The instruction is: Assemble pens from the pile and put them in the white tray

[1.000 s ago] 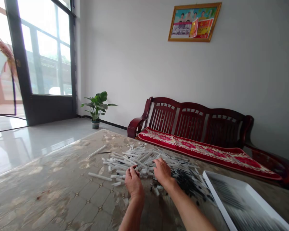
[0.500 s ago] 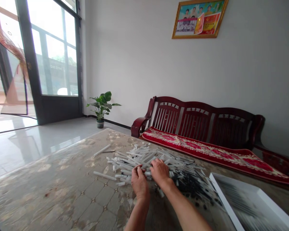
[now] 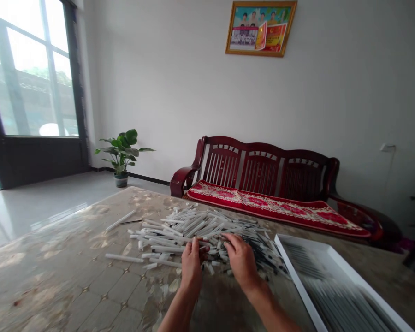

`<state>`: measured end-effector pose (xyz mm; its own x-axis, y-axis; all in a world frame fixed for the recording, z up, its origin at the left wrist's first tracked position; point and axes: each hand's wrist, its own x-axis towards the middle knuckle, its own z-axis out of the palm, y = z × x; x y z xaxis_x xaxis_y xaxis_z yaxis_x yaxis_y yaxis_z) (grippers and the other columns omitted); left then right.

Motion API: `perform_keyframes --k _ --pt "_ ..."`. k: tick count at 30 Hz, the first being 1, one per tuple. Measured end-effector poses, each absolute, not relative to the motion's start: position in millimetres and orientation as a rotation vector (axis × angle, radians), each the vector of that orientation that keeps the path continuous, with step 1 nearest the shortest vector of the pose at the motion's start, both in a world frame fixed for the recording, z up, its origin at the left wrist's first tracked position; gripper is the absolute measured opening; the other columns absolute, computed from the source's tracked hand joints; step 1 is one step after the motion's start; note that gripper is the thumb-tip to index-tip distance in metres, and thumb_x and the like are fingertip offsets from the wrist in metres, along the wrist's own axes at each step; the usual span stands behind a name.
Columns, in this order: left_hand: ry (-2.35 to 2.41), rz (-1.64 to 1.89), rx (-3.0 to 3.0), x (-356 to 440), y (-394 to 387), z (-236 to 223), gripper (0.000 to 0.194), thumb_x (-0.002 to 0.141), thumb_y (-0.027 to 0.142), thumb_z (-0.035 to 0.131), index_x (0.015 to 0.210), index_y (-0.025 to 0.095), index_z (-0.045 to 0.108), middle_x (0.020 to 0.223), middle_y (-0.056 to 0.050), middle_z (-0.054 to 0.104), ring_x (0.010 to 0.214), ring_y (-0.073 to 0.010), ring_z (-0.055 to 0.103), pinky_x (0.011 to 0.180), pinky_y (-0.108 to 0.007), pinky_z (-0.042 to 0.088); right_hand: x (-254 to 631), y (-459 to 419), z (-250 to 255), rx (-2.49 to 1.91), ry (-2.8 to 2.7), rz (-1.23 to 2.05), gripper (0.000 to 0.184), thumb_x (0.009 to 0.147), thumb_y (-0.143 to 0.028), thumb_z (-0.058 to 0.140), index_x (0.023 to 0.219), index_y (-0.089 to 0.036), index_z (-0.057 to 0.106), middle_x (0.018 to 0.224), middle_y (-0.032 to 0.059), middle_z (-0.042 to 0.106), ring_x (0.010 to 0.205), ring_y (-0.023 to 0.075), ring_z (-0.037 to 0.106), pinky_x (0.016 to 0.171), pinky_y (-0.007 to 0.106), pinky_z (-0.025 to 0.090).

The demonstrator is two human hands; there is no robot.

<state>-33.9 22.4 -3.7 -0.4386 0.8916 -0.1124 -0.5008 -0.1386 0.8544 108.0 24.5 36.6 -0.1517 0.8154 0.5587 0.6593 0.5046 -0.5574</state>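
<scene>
A loose heap of white pen barrels (image 3: 193, 223) lies on the patterned table (image 3: 100, 281), mixed with small white pieces. Over its near edge is my left hand (image 3: 192, 263), thumb and fingers drawn together; what they pinch is too small to make out. My right hand (image 3: 241, 259) hovers a little to the right, fingertips bent inward and pressed together, their contents hidden. Dark slim pen parts (image 3: 263, 251) lie just beyond my right hand. To the right, a white tray (image 3: 316, 302) holds several thin grey-black rods in rows.
One white barrel (image 3: 124, 257) lies apart at the left, and another (image 3: 120, 220) sits farther back beside a thin dark rod (image 3: 131, 222). Behind the table stands a dark red wooden bench (image 3: 259, 161) with a red patterned cover (image 3: 256, 200). A potted plant (image 3: 121, 152) stands on the floor.
My view has swung to the right, bringing more of the tray into sight. My hands are farther apart, the right one having drawn back from the heap's middle.
</scene>
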Motion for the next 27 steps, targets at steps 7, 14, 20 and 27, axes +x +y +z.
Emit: perform_keyframes --k 7,14,20,27 --pt "1.071 1.680 0.643 -17 20 -6 0.045 0.064 0.058 0.069 0.077 0.016 0.063 0.072 -0.004 0.068 0.058 -0.0146 0.060 0.050 -0.024 0.044 179 -2 68 -1.391 -1.600 0.370 0.034 0.080 -0.031 0.057 0.111 -0.022 0.068 0.089 0.0048 0.077 0.083 0.0224 0.071 0.077 0.030 0.053" --pt "0.952 1.587 0.564 -6 13 -5 0.044 0.062 0.044 0.080 0.091 0.015 0.064 0.081 -0.005 0.073 0.060 -0.0114 0.065 0.050 -0.019 0.047 170 -4 0 -1.546 -1.770 0.377 0.025 0.082 -0.027 0.058 0.101 -0.024 0.074 0.083 0.0059 0.076 0.079 0.0226 0.072 0.072 0.028 0.051" --pt "0.827 1.543 0.336 -4 5 7 0.013 0.084 0.024 0.068 0.087 0.016 0.057 0.080 -0.006 0.073 0.070 -0.0161 0.073 0.060 -0.023 0.058 161 -6 -11 -1.429 -1.954 0.145 0.029 0.092 -0.026 0.048 0.108 -0.023 0.072 0.100 0.0081 0.074 0.097 0.0222 0.068 0.082 0.028 0.049" --pt "0.822 1.551 0.211 0 3 12 0.006 0.094 0.014 0.050 0.090 0.016 0.054 0.079 -0.006 0.072 0.066 -0.0150 0.074 0.060 -0.024 0.060 162 -11 -3 -1.360 -1.988 0.030 0.030 0.096 -0.028 0.044 0.104 -0.024 0.072 0.092 0.0058 0.072 0.088 0.0201 0.066 0.079 0.027 0.047"
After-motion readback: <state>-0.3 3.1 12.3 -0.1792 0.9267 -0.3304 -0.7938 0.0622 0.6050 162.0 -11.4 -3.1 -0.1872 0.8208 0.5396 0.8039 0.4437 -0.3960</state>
